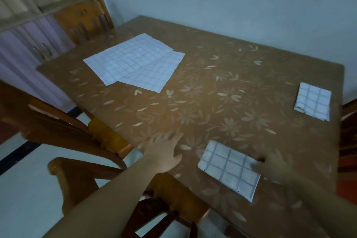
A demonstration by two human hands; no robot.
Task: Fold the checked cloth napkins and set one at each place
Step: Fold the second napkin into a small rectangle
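Resting near front edge, folded white blue-checked cloth napkin [228, 170] is seen on brown floral-patterned table [212, 87]. Second folded checked napkin [313, 101] is laid at right edge. Two unfolded checked napkins [129, 58] are spread overlapping at far left. Left hand [166, 150] is held flat over table, fingers straight, nothing gripped. Right hand [274, 166] is blurred at near napkin's right end; grip cannot be told.

Two folded napkins [229, 170] [313, 101], two unfolded napkins [129, 58] [154, 75], one table [212, 92], two hands [166, 150] [272, 166].

Bare forearms; left hand [165, 153], right hand [274, 167] blurred
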